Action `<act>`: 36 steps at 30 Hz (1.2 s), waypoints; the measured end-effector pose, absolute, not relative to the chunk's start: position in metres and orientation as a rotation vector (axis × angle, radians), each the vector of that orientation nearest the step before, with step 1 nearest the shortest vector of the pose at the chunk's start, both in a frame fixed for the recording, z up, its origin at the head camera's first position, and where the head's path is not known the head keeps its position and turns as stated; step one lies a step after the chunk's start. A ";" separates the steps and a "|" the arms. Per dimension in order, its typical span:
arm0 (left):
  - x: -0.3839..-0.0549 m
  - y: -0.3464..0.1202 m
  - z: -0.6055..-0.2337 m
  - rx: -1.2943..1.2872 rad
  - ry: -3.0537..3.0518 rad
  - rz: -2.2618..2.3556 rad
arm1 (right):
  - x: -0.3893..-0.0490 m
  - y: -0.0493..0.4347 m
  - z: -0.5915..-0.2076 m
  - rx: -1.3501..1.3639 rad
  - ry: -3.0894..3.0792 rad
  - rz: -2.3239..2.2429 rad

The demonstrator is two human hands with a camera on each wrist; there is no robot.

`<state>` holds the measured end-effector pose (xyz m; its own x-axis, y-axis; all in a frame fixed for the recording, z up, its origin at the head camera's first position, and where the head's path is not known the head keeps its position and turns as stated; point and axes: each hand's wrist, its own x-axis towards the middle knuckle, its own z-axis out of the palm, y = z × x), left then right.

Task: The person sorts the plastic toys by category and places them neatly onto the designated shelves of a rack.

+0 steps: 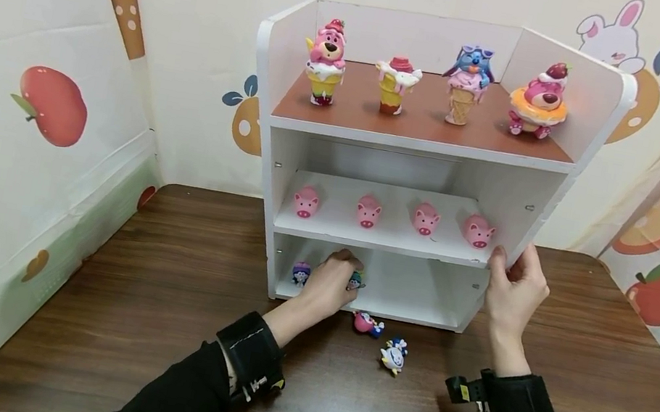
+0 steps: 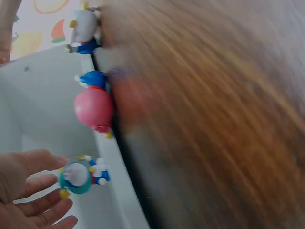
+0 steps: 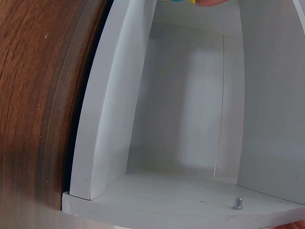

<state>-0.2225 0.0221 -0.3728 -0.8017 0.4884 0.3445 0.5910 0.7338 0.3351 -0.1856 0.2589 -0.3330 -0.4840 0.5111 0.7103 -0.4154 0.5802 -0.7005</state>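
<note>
My left hand (image 1: 328,284) reaches into the bottom compartment of a white toy shelf (image 1: 376,247). Its thumb and fingertips pinch a small figurine with a teal head and blue body (image 2: 78,176), just above the compartment floor. Left of that hand, a purple-haired figurine (image 1: 301,273) stands in the same compartment. Two more lie on the table before the shelf: a pink one with blue (image 1: 365,323) and a white one with blue (image 1: 393,356). With thumb at the front and fingers outside, my right hand (image 1: 514,290) grips the shelf's right side panel.
Several pink pig heads (image 1: 369,211) line the middle shelf. On the brown top stand a bear in a cone (image 1: 326,62), a sundae figure (image 1: 396,85), a blue character cone (image 1: 466,86) and a ring bear (image 1: 540,103). A metal peg (image 3: 238,203) juts from the side wall.
</note>
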 end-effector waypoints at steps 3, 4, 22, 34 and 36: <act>-0.217 0.020 -0.367 -0.849 -2.633 -0.695 | -0.185 0.259 -0.333 -0.083 -1.761 1.105; -0.215 0.020 -0.364 -0.847 -2.603 -0.721 | -0.185 0.259 -0.333 -0.084 -1.761 1.105; -0.173 -0.022 -0.293 -0.776 -2.001 -1.195 | -0.186 0.259 -0.333 -0.092 -1.749 1.122; -0.197 -0.042 -0.296 -0.449 -1.421 -1.442 | -0.186 0.259 -0.334 -0.085 -1.752 1.112; -0.203 -0.044 -0.299 -0.390 -1.424 -1.474 | -0.186 0.259 -0.334 -0.085 -1.751 1.113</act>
<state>-0.2030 -0.0437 -0.2987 -0.4405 -0.4240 0.7913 0.8054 0.2027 0.5570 -0.1861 0.2590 -0.3339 -0.4817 0.5205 0.7050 -0.4175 0.5711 -0.7068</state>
